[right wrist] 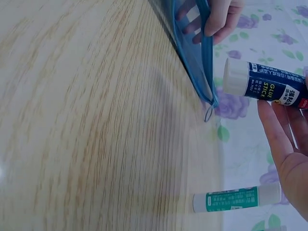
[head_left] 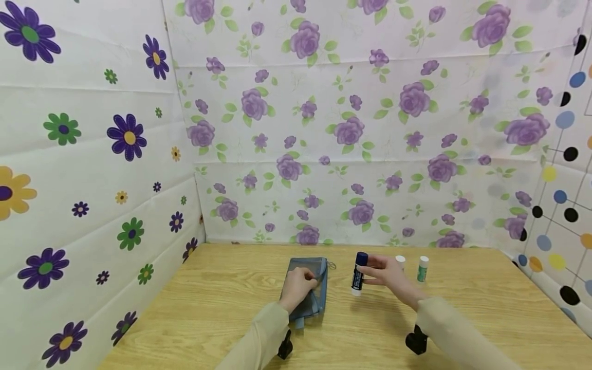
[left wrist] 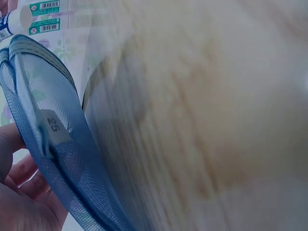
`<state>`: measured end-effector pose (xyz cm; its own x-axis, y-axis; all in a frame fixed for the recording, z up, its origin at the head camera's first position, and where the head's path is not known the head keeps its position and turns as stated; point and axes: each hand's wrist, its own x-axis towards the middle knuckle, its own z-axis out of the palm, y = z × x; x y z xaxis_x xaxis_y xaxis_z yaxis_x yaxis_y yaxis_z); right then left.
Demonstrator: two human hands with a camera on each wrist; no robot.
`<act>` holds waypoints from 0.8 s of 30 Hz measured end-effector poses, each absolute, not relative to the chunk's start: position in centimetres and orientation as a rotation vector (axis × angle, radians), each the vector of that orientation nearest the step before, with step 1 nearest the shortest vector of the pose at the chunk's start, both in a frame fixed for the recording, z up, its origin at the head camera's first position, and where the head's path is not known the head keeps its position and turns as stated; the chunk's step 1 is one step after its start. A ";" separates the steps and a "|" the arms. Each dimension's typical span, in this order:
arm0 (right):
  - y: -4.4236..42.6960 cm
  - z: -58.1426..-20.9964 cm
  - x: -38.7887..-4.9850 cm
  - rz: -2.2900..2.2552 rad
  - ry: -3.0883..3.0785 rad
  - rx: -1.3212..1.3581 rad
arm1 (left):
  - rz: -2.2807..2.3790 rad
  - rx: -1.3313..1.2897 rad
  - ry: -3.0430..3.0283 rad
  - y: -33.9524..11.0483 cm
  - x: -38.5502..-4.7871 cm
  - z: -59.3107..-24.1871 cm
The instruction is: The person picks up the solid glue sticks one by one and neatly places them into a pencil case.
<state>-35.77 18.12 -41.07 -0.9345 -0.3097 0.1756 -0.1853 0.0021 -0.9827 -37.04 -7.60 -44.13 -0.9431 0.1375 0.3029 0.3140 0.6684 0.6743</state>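
Glue stick [head_left: 357, 280] near upright, navy end [head_left: 362, 258] up, held in right grip [head_left: 386, 272]; left grip [head_left: 298, 287] pinching pouch [head_left: 306, 310].

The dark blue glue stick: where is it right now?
In the head view, the right hand holds the dark blue glue stick to the right of the blue mesh pouch, with a green-labelled glue stick farther right.

There are two hands [head_left: 297, 289] [head_left: 387, 273], one mesh pouch [head_left: 321, 292], one navy glue stick [head_left: 358, 277] and two green-labelled sticks [head_left: 423, 269].
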 end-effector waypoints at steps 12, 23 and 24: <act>16.3 -41.4 -36.2 -2.140 2.123 -0.486 | -1.111 -0.392 -2.648 -7.6 -37.0 -44.0; 14.7 -41.3 -36.4 -2.201 2.118 -0.330 | -1.126 -0.395 -2.641 -7.6 -37.3 -44.2; 14.6 -41.4 -36.5 -2.215 2.107 -0.307 | -1.138 -0.400 -2.637 -7.6 -37.3 -44.2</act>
<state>-36.49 14.57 -41.42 -0.9777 -0.1865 0.0963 -0.0869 -0.0578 -0.9945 -37.26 -7.62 -44.18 -0.9334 0.1531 0.3245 0.3412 0.6588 0.6705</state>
